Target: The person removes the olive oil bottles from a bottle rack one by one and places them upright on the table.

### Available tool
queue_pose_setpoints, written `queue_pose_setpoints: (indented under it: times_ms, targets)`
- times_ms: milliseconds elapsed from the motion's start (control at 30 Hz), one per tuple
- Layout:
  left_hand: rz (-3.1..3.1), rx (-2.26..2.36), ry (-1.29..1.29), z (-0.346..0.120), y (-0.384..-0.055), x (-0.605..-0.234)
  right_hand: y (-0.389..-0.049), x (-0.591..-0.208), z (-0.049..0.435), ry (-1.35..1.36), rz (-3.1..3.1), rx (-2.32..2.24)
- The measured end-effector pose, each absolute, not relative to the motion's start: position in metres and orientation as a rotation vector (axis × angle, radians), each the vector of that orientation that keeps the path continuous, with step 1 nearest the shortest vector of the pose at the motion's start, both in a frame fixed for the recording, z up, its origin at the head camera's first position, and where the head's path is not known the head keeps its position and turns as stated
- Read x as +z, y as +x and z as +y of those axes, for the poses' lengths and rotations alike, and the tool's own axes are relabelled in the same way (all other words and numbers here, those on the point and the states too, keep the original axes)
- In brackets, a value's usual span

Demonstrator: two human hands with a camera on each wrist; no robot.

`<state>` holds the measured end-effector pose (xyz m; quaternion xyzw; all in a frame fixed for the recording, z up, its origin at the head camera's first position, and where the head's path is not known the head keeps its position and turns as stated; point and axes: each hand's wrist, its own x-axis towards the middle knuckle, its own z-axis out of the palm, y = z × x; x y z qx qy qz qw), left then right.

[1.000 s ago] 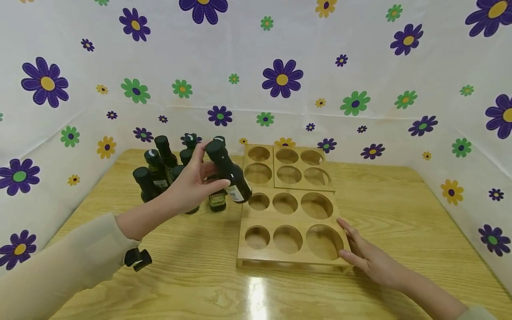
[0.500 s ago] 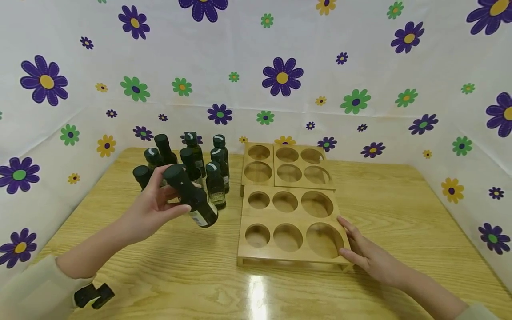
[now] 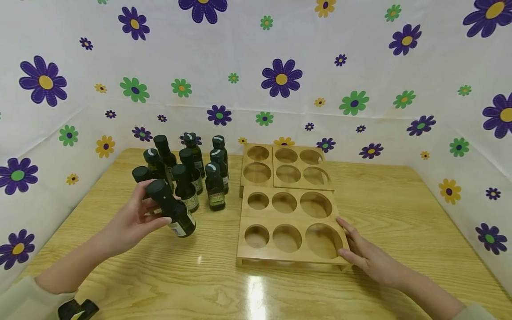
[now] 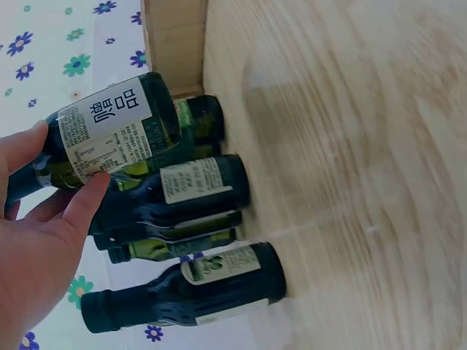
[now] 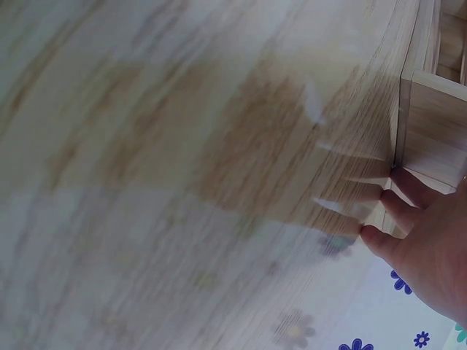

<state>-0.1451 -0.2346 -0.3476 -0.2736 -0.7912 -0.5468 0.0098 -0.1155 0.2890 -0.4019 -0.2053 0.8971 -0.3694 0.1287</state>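
Note:
My left hand (image 3: pixel 126 222) grips a dark bottle (image 3: pixel 176 218) by its upper part, black cap up and base tilted right, in front of several other bottles. In the left wrist view, thumb and fingers hold this bottle (image 4: pixel 109 124) at its neck and shoulder; its white printed label shows. More upright bottles stand close by, among them one (image 3: pixel 216 189) with a greenish label. My right hand (image 3: pixel 370 260) rests at the right side of a wooden rack (image 3: pixel 268 254) with round holes, thumb at the front corner. In the right wrist view, the hand's fingertips (image 5: pixel 368 232) touch down beside the rack.
The stepped rack's raised rear section (image 3: pixel 298 186) has more round holes in it. Everything stands on a glossy wood-grain table (image 3: pixel 400 204). A flower-patterned white cloth (image 3: pixel 248 53) hangs behind and at both sides.
My left hand has carried the bottle left and toward the front, away from the rack to beside the other bottles. The right hand and the rack have stayed in place.

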Motion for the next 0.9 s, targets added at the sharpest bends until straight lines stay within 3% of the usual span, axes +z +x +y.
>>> queue_pose_setpoints:
  times_ms: [900]
  targets:
    - [-2.604,-1.375,-0.893,-0.240,-0.172,-0.385,-0.114,-0.403,0.293,-0.633,2.668,-1.058]
